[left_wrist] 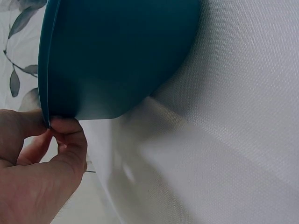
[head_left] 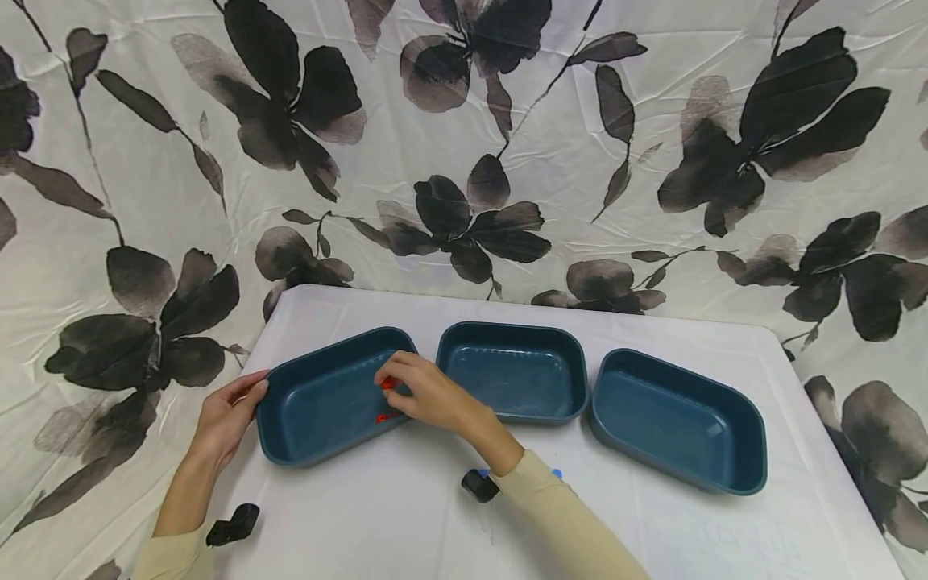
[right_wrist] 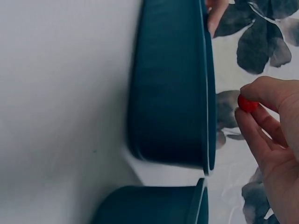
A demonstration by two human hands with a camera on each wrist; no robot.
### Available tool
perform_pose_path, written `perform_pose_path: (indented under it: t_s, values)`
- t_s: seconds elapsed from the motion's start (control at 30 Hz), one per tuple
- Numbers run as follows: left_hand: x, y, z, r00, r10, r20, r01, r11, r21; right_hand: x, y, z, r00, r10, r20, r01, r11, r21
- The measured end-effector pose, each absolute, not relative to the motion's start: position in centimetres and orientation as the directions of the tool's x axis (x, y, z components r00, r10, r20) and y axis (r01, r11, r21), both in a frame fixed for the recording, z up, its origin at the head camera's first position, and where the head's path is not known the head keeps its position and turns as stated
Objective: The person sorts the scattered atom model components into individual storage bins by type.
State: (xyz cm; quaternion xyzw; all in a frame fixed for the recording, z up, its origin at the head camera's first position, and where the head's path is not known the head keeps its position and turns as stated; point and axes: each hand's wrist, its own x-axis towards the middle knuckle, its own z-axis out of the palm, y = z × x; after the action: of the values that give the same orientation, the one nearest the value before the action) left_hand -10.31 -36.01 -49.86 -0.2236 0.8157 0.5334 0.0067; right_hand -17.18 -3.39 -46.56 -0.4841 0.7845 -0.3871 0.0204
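Three dark teal trays stand on a white-covered table. My left hand (head_left: 226, 419) pinches the rim of the left tray (head_left: 319, 463) at its left end, thumb and fingers on either side of the edge. Over that tray's right end, my right hand (head_left: 428, 392) holds a small red round object (right_wrist: 248, 103) between thumb and fingertips; its exact kind cannot be told. Below the hand, another small red piece (head_left: 382, 418) shows inside the left tray, partly hidden. In the right wrist view the right hand is above the rim level.
The middle tray (head_left: 515, 420) stands close to the left one, and the right tray (head_left: 677, 474) sits angled beside it. Blue bits (head_left: 557, 474) show by the right sleeve. Black wrist devices sit near both wrists. A floral cloth (head_left: 464, 121) hangs behind the table (head_left: 377, 515).
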Motion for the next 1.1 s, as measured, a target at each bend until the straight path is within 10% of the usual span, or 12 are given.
perform_pose_path:
  t_s: [1.1]
  values:
    - [-10.2,-36.1,-49.8,-0.915,-0.342,-0.213,-0.324,0.310,0.894,-18.6,-7.7,-49.0,-0.530,-0.847,0.038,-0.670,0.391,-0.631]
